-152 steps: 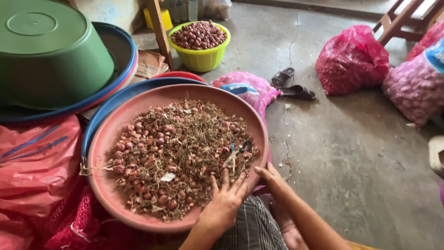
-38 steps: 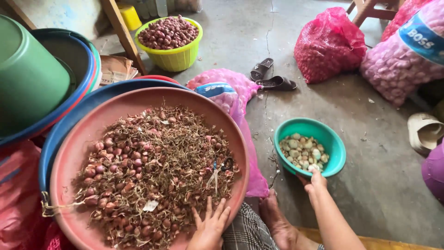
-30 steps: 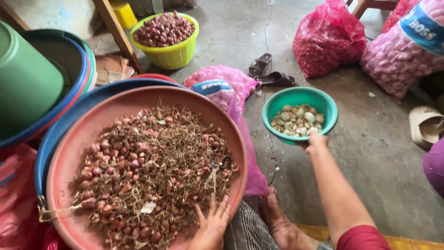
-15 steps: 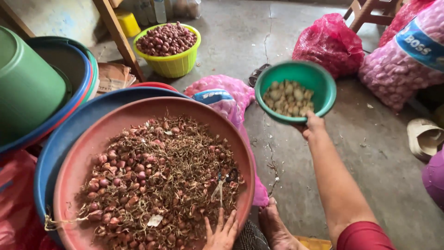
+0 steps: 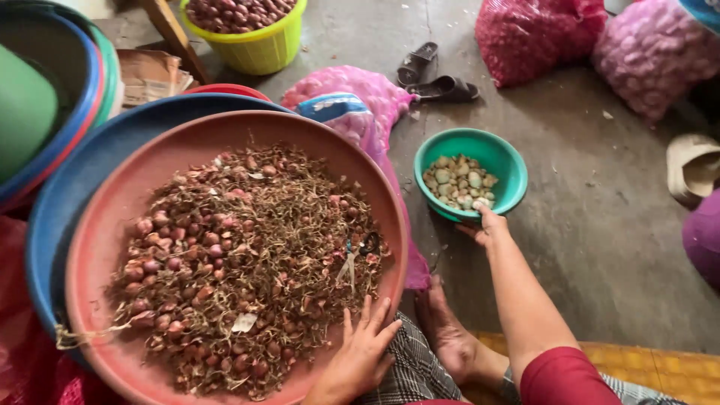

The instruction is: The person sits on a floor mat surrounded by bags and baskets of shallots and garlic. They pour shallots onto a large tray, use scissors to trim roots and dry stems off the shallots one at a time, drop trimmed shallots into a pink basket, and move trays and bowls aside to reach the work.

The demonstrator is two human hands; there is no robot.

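We see soft, even daylight with only faint shadows on the grey concrete floor; the centre is sharp; the edges bow and blur slightly, as at the round green plastic tub.

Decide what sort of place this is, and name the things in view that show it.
Probably an informal floor workspace for sorting and trimming shallots: a wide pink basin heaped with small red bulbs, net sacks of more on bare concrete, and a green bowl of peeled ones held by the right hand.
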